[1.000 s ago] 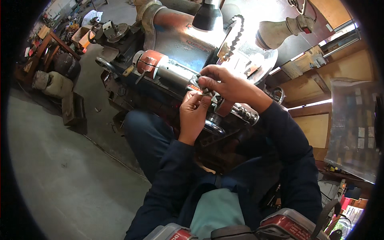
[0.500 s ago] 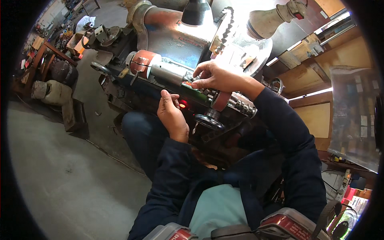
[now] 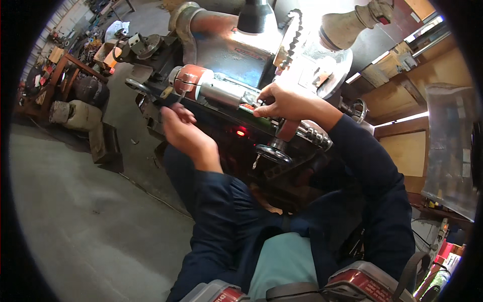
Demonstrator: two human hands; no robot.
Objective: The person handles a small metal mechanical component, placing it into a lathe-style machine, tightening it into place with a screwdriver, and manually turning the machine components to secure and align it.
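Note:
My left hand (image 3: pixel 187 131), blurred with its fingers loosely curled, is just below a short metal rod (image 3: pixel 182 96) sticking from the red collar (image 3: pixel 195 76); contact is unclear. My right hand (image 3: pixel 282 103) is bent over the end of the steel cylinder (image 3: pixel 220 93) on the machine, its thumb and fingertips closed on a small part I cannot make out. A red mounting (image 3: pixel 289 130) with a threaded shaft end (image 3: pixel 312 137) is below it, above a chrome handwheel (image 3: pixel 274 154). A small red light (image 3: pixel 241 133) glows under the cylinder.
A black lamp (image 3: pixel 255 17) hangs over the machine. A beige housing (image 3: pixel 342 30) and wooden cabinet (image 3: pixel 400 153) are at the right. Another handwheel (image 3: pixel 137 85) is at the left end. Gas cylinders (image 3: pixel 83 113), a metal box (image 3: pixel 104 143) and a cable (image 3: pixel 148 194) lie on the left floor.
My left hand has left the part held beside my right hand and moved left toward the rod on the collar. My right hand stays at the cylinder's end.

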